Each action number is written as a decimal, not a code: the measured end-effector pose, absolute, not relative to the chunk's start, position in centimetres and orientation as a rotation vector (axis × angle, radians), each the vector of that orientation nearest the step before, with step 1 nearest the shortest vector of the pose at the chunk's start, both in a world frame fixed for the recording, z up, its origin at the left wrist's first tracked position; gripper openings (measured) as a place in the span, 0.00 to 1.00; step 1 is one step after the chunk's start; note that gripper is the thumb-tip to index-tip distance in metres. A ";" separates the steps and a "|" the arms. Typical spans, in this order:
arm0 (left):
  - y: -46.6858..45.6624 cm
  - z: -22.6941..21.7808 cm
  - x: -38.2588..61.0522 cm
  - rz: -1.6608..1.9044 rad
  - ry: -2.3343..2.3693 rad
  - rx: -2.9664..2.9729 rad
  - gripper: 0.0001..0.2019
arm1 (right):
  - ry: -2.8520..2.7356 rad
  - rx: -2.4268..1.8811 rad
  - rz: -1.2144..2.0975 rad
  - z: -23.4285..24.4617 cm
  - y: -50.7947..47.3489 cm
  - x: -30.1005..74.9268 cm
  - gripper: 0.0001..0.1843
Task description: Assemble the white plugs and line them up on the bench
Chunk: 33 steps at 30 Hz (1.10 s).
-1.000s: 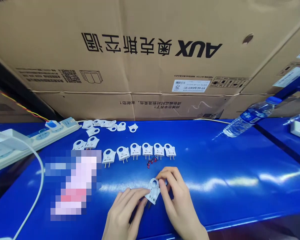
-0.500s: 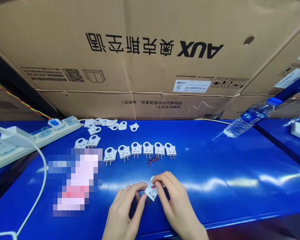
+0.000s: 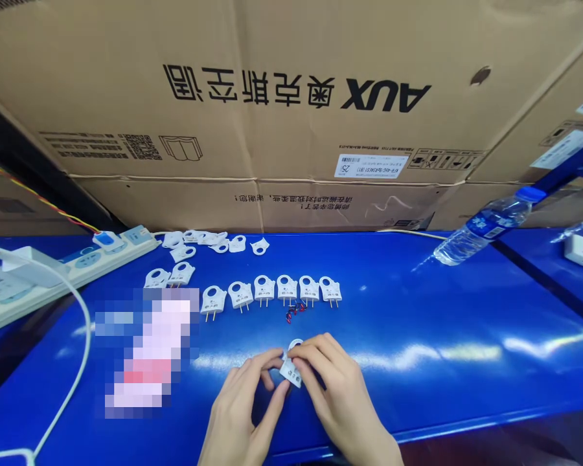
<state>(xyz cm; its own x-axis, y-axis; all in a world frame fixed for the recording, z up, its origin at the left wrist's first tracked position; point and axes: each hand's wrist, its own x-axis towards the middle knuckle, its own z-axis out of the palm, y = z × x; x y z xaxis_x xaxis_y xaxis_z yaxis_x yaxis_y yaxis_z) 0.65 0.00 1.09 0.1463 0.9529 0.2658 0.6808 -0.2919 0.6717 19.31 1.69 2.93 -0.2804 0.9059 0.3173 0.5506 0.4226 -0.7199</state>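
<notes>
I hold a small white plug piece pinched between the fingertips of both hands, just above the blue worktop near its front edge. My left hand grips its left side with thumb and forefinger, and my right hand closes over its top and right side, so the two hands meet on the piece; only its ring-shaped top and a part of its flat face show between my fingers.

Just behind my hands lies a small curl of red wire on the worktop. Beyond that, a row of six white plugs lies side by side, prongs pointing toward me. Two more plugs lie to the left of the row, and a loose heap of white plug shells sits at the back edge, close to a big cardboard box.

A power strip runs along the left edge, with a white cable looping from it toward the front left corner. A water bottle lies on its side at the back right.
</notes>
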 end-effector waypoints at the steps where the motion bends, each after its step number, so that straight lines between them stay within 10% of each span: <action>1: 0.0 1.0 0.6 0.943 1.564 2.036 0.15 | -1.962 -1.232 0.633 2.9 1.7 19.3 0.11; 33: -0.2 0.8 0.8 0.971 1.579 2.005 0.14 | -1.997 -1.268 0.686 3.3 1.4 19.5 0.09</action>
